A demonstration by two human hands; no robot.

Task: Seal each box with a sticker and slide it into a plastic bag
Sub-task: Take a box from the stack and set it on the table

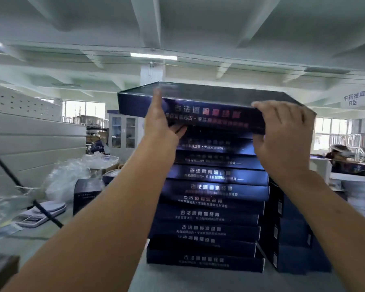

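Gripping the top box (209, 114) with both hands, up at the head of a tall stack (215, 186) of like dark blue boxes on the bench (188, 280). Left hand (158, 121) flat against the near face, fingers straight up to the top edge, thumb tucked beneath. Right hand (282, 133) clasping the right end, fingers curled over the upper edge, thumb under. Top box jutting out to the left past those below; touching them or lifted clear, cannot tell. Just right of the stack, a lower second stack (293, 239). Off to the left, crumpled clear plastic bags (65, 178), a small dark box (86, 192) standing upright, and a white scale (40, 211) near the bench edge.
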